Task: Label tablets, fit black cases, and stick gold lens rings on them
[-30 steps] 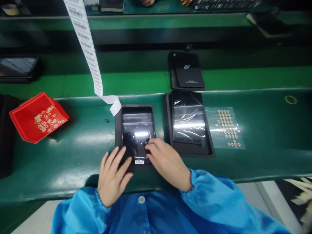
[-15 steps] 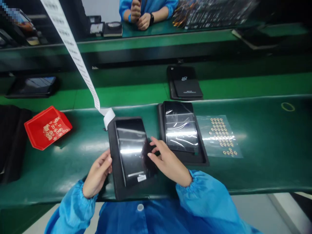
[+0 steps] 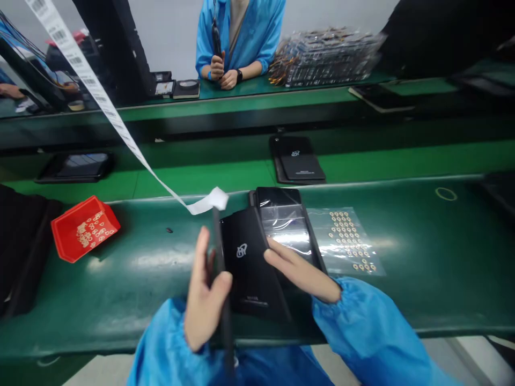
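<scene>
My left hand (image 3: 203, 305) is closed round a thin black tray (image 3: 218, 236), which stands on edge with its rim toward me. Beside it a black tablet (image 3: 247, 268) leans tilted, its back with a white logo facing up. My right hand (image 3: 301, 273) lies on that back with the fingers stretched flat. Just behind, a second tablet (image 3: 286, 225) with a glossy film lies screen-up in its own black tray on the dark green bench (image 3: 422, 257).
A clear bag of small gold rings (image 3: 350, 241) lies right of the tablets. A red tray of rings (image 3: 82, 228) sits at the left. A white barcode label strip (image 3: 120, 128) hangs across. More tablets (image 3: 298, 161) rest on the conveyor. A person (image 3: 237, 37) works opposite.
The near tablet and its tray have been lifted off the bench and turned over: the screen faced up before, now the logo back shows and the tray stands on edge. The camera has tilted up.
</scene>
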A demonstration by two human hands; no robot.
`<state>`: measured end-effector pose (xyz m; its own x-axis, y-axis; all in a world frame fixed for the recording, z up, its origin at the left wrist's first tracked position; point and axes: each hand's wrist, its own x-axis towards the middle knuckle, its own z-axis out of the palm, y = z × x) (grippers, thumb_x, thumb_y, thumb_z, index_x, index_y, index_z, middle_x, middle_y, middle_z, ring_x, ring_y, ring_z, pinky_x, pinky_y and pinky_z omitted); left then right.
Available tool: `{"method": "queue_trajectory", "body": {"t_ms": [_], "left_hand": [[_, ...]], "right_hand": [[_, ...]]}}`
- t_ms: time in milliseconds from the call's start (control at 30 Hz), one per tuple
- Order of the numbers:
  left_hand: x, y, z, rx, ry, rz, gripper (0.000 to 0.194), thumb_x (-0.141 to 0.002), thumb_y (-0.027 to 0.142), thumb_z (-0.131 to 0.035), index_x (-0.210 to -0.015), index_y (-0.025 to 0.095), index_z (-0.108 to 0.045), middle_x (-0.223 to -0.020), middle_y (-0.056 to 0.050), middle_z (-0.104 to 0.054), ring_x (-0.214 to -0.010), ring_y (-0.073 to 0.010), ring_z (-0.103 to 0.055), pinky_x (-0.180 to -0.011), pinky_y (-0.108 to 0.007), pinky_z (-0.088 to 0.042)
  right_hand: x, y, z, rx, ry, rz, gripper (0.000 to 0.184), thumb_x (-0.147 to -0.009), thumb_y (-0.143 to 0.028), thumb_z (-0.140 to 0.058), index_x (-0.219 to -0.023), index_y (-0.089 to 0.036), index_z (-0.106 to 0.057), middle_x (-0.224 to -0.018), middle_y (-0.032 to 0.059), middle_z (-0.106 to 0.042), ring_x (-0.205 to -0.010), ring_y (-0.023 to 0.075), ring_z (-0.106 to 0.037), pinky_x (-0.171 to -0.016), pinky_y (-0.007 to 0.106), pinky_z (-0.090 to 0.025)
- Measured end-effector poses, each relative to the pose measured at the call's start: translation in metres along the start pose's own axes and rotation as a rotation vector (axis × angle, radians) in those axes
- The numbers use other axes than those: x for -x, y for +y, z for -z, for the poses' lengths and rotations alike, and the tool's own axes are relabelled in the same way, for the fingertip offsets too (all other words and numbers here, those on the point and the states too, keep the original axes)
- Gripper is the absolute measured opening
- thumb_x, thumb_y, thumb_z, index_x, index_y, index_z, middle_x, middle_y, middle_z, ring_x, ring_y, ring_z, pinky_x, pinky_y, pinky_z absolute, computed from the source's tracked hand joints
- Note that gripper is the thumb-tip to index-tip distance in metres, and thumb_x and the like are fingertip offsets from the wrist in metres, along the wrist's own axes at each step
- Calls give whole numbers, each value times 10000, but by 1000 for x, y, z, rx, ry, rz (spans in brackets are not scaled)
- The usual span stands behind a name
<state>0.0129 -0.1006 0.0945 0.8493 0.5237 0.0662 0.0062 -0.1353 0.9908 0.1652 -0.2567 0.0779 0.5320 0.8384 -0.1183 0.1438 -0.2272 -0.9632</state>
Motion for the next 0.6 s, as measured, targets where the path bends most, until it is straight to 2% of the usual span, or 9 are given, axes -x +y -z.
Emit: {"method": "queue_trajectory", "body": {"t_ms": [100,167,200,267,333,400,467,533,600], "left_hand": [[13,-17,64,-179,90,164,546,-947,511,-525,-1413,230,-484,-1446,-70,-476,-1322,-223,-467,-998,-243,-489],[24,-32,95,-286,68,296,651,-941,554,-503,-1464,180,-398,-1215,-109,-651,-1061,-229,-660,-802,-256,-577],[29,-39,102,-342,27,330,692,-949,563,-473,-1491,154,-337,-1091,-105,-695,-949,-227,-693,-748,-274,-581],[36,-51,99,-489,-77,355,709,-973,535,-404,-1523,123,-228,-868,-56,-705,-791,-221,-699,-687,-296,-558],[40,-58,83,-699,-162,363,659,-984,446,-369,-1527,111,-204,-734,-13,-663,-732,-225,-687,-660,-299,-519],[40,-61,68,-901,-247,399,630,-981,352,-376,-1534,114,-191,-704,0,-649,-723,-242,-686,-659,-317,-497],[37,-63,62,-1054,-304,399,577,-983,305,-395,-1522,150,-261,-768,-15,-686,-753,-265,-695,-668,-345,-502],[26,-64,71,-1135,-279,258,463,-995,296,-400,-1449,209,-424,-892,-36,-712,-786,-260,-698,-665,-343,-512],[3,-67,89,-1167,-163,-8,370,-1007,277,-387,-1333,232,-557,-1038,-65,-691,-867,-240,-684,-688,-321,-519]], "right_hand": [[1,14,15,-109,59,-102,630,-899,-522,-543,-1407,-161,-449,-1020,95,-662,-887,234,-658,-840,418,-575],[9,21,24,-72,179,-178,692,-879,-521,-550,-1445,-151,-402,-799,47,-630,-696,216,-625,-671,380,-582],[14,22,27,-43,242,-215,707,-870,-531,-556,-1449,-154,-404,-725,26,-596,-644,211,-602,-612,362,-565],[25,20,30,-30,324,-284,719,-861,-565,-562,-1447,-173,-418,-678,13,-563,-621,208,-588,-562,336,-537],[33,16,22,-75,331,-339,754,-858,-600,-562,-1461,-181,-394,-737,30,-596,-659,212,-605,-569,326,-536],[34,15,2,-150,287,-347,812,-856,-626,-561,-1484,-162,-338,-855,66,-637,-743,221,-632,-642,338,-560],[30,20,-24,-234,203,-332,815,-882,-630,-519,-1500,-153,-285,-963,96,-647,-817,225,-646,-735,363,-574],[24,28,-46,-243,152,-285,722,-933,-585,-456,-1497,-168,-282,-1048,114,-637,-892,229,-648,-814,395,-570],[19,33,-57,-42,247,-171,580,-966,-498,-434,-1460,-204,-355,-1138,125,-598,-981,242,-625,-870,436,-552]]}}
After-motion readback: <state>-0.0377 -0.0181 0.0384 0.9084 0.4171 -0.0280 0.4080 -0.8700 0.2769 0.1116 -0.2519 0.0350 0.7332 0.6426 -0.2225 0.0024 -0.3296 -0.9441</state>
